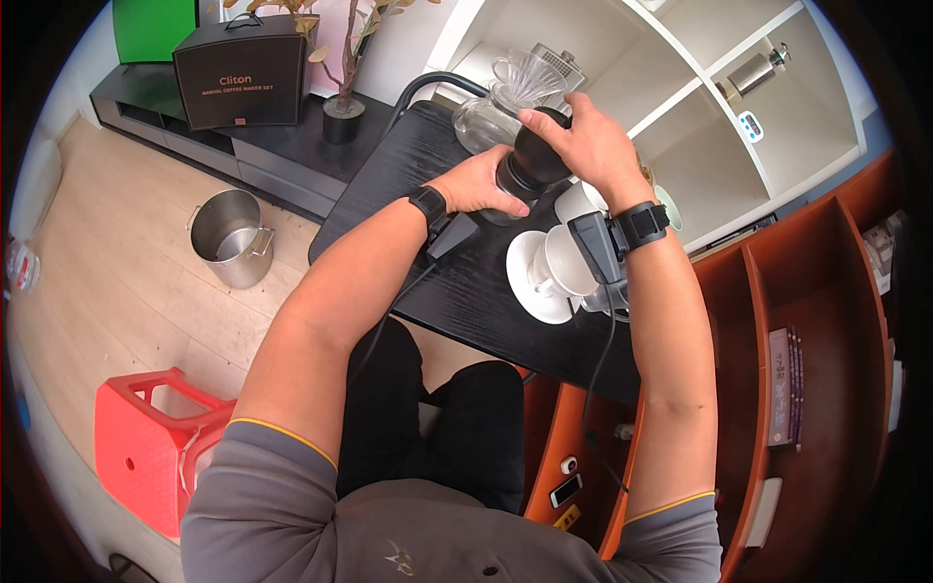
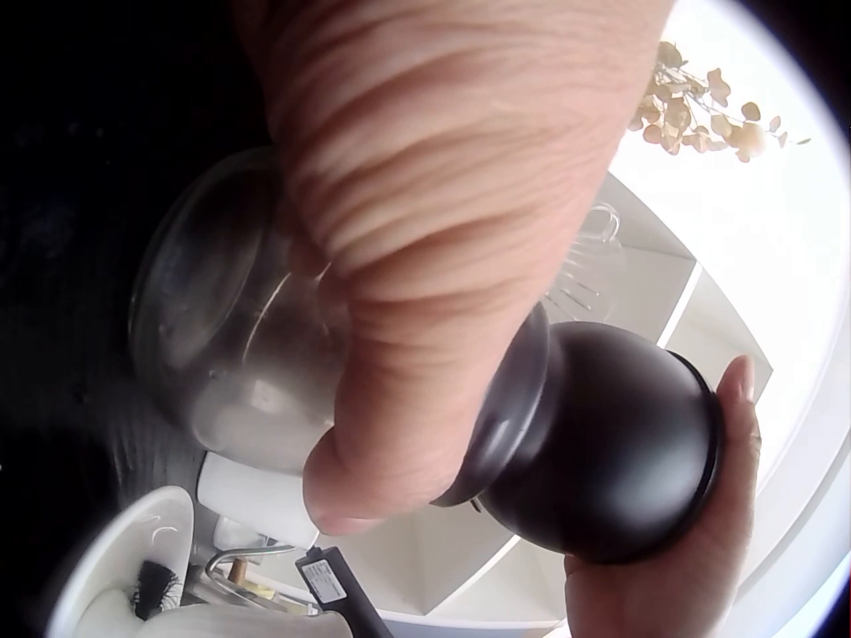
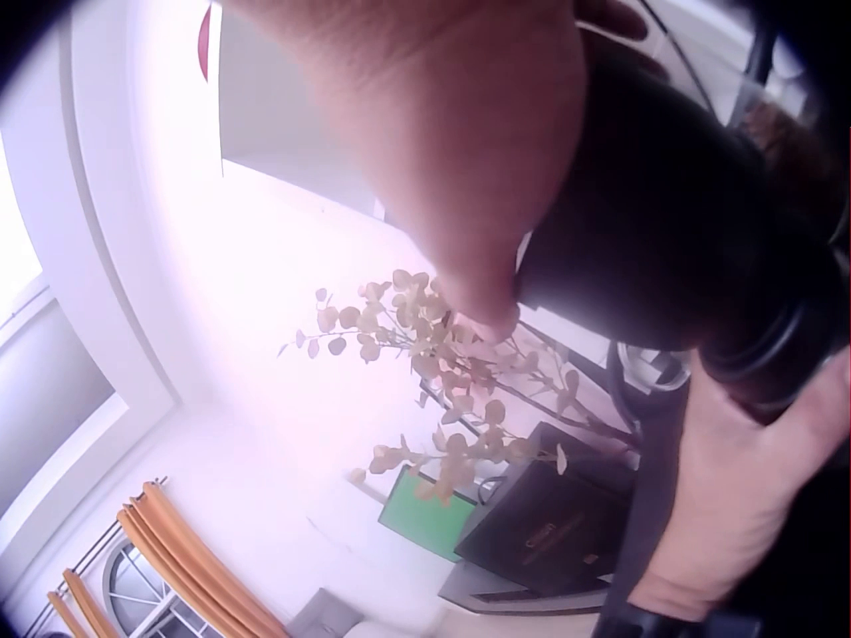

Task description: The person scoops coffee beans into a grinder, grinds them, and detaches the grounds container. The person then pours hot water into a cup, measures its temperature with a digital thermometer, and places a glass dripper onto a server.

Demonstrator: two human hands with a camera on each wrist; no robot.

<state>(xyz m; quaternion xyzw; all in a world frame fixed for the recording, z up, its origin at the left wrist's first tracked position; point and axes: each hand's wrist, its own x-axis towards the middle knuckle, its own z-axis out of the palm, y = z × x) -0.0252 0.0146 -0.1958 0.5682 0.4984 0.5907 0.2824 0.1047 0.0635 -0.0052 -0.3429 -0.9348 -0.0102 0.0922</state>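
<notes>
Both hands are on a coffee grinder (image 1: 537, 160) with a rounded black top and a clear glass jar (image 2: 213, 319), tilted above the black table (image 1: 457, 282). My left hand (image 1: 473, 183) grips it low, thumb across the collar where the black part meets the glass. Around the black top, the right hand (image 1: 604, 146) curls its fingers and thumb. Just beyond stands a glass server (image 1: 474, 126) with a ribbed clear dripper (image 1: 535, 80) by it. Below the right wrist are a white cup (image 1: 567, 262) and saucer (image 1: 521, 272), with another white cup (image 1: 575, 201) behind.
White shelves (image 1: 671, 73) rise right behind the table. A potted plant (image 1: 342, 107) and a black coffee maker box (image 1: 238, 78) stand on a low cabinet. On the floor are a steel pot (image 1: 231, 238) and a red stool (image 1: 136, 447). Brown shelving (image 1: 807, 291) lines the right.
</notes>
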